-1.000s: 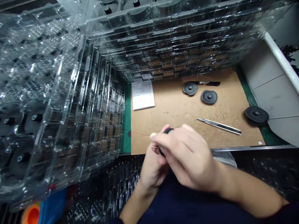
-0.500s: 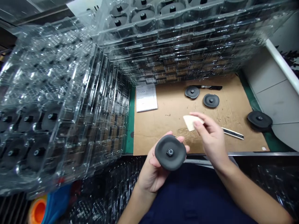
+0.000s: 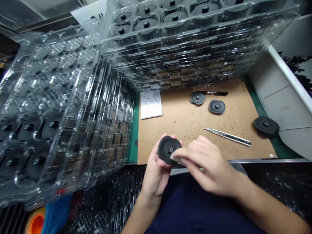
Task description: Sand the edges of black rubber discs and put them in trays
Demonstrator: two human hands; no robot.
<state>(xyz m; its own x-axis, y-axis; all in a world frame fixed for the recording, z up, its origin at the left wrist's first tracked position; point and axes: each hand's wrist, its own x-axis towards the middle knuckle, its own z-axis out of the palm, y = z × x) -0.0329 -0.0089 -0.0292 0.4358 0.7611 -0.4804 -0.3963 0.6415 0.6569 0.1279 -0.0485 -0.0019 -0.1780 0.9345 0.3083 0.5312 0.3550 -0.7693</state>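
Note:
My left hand (image 3: 156,172) cradles a black rubber disc (image 3: 168,150) with a metal nut at its centre, its face turned toward me. My right hand (image 3: 204,165) presses against the disc's lower right edge. A small white pad (image 3: 177,159) shows between those fingers and the disc, mostly hidden by them. Beyond the hands, a cardboard sheet (image 3: 195,125) carries a utility knife (image 3: 227,136), a black marker (image 3: 215,93) and two similar discs (image 3: 197,98). A third disc (image 3: 266,126) lies at the sheet's right edge.
Stacked clear plastic trays (image 3: 175,45) filled with black discs rise behind the cardboard, and more (image 3: 56,107) stand along the left. A printed paper sheet (image 3: 151,104) lies at the cardboard's back left. A green mat (image 3: 133,136) shows beside it.
My right hand has moved left from beside the disc and brought the white pad onto it. The disc has shifted slightly left and up in my left hand.

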